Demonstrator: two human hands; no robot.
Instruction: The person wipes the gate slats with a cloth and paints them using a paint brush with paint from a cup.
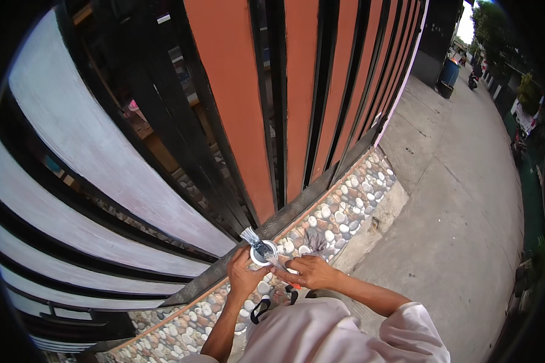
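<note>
My left hand is closed around the side of a small white cup, close in front of my body. A paintbrush lies across the cup's mouth, its pale, splayed bristles pointing up and left past the rim. Its handle end runs toward my right hand, whose fingers are closed on it beside the cup; part of the grip is hidden. What is inside the cup is mostly covered by the brush. Just beyond stands a slatted fence, with orange-brown slats and whitish, streaky slats.
A pebbled ledge runs along the fence foot, with a crumpled grey cloth-like thing on it. Concrete paving lies to the right. Farther off are a blue barrel and a motorbike.
</note>
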